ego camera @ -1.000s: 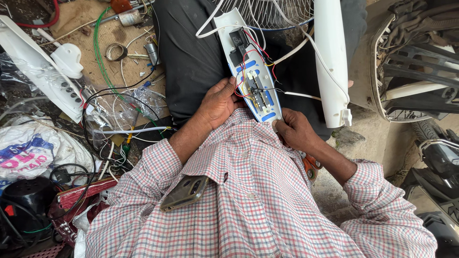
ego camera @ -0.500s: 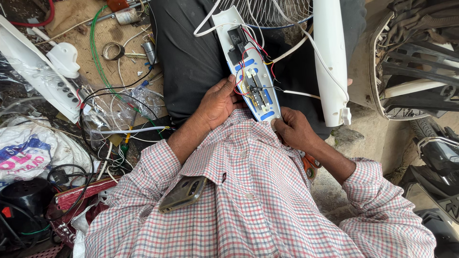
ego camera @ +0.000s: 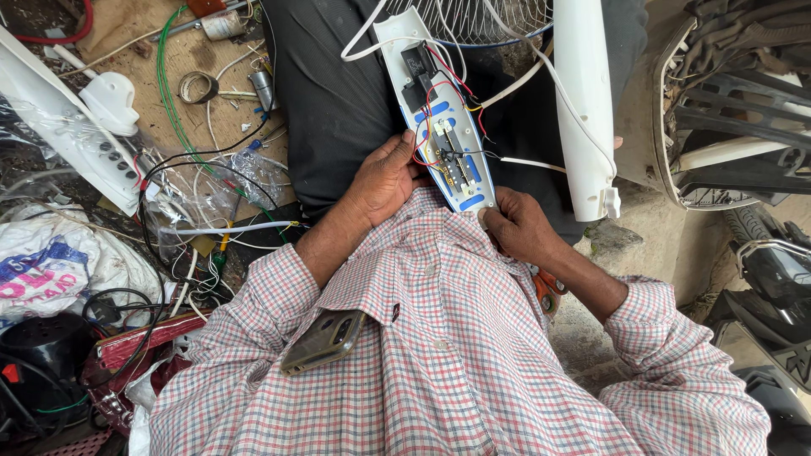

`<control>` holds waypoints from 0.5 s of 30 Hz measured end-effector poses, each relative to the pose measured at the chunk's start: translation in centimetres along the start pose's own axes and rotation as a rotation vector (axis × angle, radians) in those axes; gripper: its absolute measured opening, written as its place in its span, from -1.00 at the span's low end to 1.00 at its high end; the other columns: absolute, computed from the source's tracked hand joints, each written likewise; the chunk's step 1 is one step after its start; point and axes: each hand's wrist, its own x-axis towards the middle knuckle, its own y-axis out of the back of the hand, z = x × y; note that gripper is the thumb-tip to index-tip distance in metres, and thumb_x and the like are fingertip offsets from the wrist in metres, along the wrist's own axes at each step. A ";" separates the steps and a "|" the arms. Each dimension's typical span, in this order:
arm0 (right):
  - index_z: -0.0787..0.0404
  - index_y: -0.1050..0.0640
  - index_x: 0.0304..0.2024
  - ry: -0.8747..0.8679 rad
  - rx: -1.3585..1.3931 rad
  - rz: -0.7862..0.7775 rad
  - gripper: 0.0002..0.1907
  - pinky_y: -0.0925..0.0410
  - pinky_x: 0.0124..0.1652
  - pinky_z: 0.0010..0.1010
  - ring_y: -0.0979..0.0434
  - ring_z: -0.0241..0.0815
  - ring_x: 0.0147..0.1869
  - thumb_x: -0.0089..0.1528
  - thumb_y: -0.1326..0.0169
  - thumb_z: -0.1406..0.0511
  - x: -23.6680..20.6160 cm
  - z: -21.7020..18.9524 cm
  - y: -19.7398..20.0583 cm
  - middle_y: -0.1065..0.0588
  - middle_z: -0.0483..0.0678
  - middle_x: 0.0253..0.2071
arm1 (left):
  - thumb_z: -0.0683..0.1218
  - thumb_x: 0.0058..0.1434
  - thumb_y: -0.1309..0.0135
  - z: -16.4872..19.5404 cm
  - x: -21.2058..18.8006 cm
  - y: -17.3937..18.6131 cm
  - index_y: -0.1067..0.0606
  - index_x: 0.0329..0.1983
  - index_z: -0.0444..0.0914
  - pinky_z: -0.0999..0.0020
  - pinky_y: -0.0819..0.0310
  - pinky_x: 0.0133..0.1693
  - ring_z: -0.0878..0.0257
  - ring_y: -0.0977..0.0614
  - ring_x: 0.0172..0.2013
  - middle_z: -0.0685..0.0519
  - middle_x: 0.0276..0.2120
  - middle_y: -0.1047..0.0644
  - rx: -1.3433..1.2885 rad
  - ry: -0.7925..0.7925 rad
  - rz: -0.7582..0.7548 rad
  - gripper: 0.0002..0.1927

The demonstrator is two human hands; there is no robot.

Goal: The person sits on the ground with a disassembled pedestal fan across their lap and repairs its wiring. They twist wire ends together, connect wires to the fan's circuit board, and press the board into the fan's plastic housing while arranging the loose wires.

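A long white fan control housing [ego camera: 439, 118] lies open on my lap, showing blue buttons, a small circuit board and red, black and white wires. My left hand [ego camera: 384, 177] grips its left edge, thumb resting by the wires. My right hand [ego camera: 515, 224] pinches the housing's near end at the lower right corner. A white fan column [ego camera: 583, 101] stands just right of the housing, with a wire fan guard [ego camera: 473, 21] beyond it. I wear a checked shirt with a phone [ego camera: 325, 339] in the chest pocket.
Left of me the ground is littered with cables, a green wire [ego camera: 162, 76], a white power strip [ego camera: 76, 139], plastic bags and a black pot [ego camera: 42, 342]. On the right lie dark plastic fan parts [ego camera: 735, 110] and a scooter body [ego camera: 773, 279].
Both hands keep their hold on the housing; only the head camera has shifted slightly.
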 end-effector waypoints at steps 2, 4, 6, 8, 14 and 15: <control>0.37 -0.54 -0.15 -0.009 -0.011 0.001 -0.80 -0.27 -0.65 -0.51 -0.33 -0.43 -0.67 0.35 0.04 0.34 0.0 -0.1 0.0 -0.40 -0.13 -0.64 | 0.20 0.41 0.06 0.0 -0.1 0.0 -0.26 0.38 -0.36 -0.14 -0.32 0.31 0.02 -0.45 0.27 -0.18 0.21 -0.46 0.000 -0.010 0.001 -0.33; 0.39 -0.54 -0.15 0.012 0.009 -0.006 -0.80 -0.26 -0.65 -0.50 -0.32 -0.43 -0.67 0.35 0.04 0.35 -0.1 -0.1 0.0 -0.40 -0.13 -0.64 | 0.19 0.41 0.05 -0.1 -0.1 0.0 -0.25 0.38 -0.35 -0.15 -0.34 0.30 0.02 -0.46 0.26 -0.18 0.21 -0.46 0.005 -0.014 0.014 -0.34; 0.39 -0.54 -0.14 0.032 0.025 -0.010 -0.80 -0.26 -0.65 -0.51 -0.32 -0.44 -0.66 0.34 0.05 0.36 -0.1 -0.1 0.1 -0.40 -0.13 -0.64 | 0.18 0.40 0.05 -0.1 -0.1 0.0 -0.25 0.38 -0.35 -0.15 -0.34 0.29 0.04 -0.46 0.26 -0.15 0.21 -0.45 0.017 -0.018 0.046 -0.34; 0.37 -0.54 -0.10 0.044 0.037 -0.008 -0.79 -0.26 -0.65 -0.52 -0.31 -0.45 -0.66 0.33 0.05 0.36 -0.1 -0.2 0.0 -0.40 -0.14 -0.63 | 0.17 0.41 0.04 -0.1 -0.2 0.1 -0.26 0.38 -0.35 -0.16 -0.34 0.29 0.04 -0.46 0.26 -0.15 0.21 -0.45 0.029 -0.021 0.055 -0.35; 0.38 -0.54 -0.14 0.016 0.008 -0.006 -0.80 -0.27 -0.66 -0.52 -0.33 -0.43 -0.68 0.33 0.06 0.36 -0.1 -0.4 0.0 -0.40 -0.12 -0.65 | 0.19 0.41 0.03 0.0 -0.3 0.3 -0.26 0.38 -0.37 -0.19 -0.34 0.29 0.02 -0.46 0.26 -0.19 0.24 -0.42 0.035 -0.025 0.031 -0.33; 0.38 -0.54 -0.15 0.013 0.012 -0.004 -0.80 -0.27 -0.66 -0.52 -0.33 -0.43 -0.67 0.33 0.06 0.36 -0.1 -0.4 0.0 -0.41 -0.12 -0.65 | 0.20 0.40 0.04 0.0 -0.3 0.3 -0.25 0.38 -0.38 -0.18 -0.33 0.30 0.02 -0.45 0.27 -0.20 0.25 -0.42 0.044 -0.016 0.032 -0.31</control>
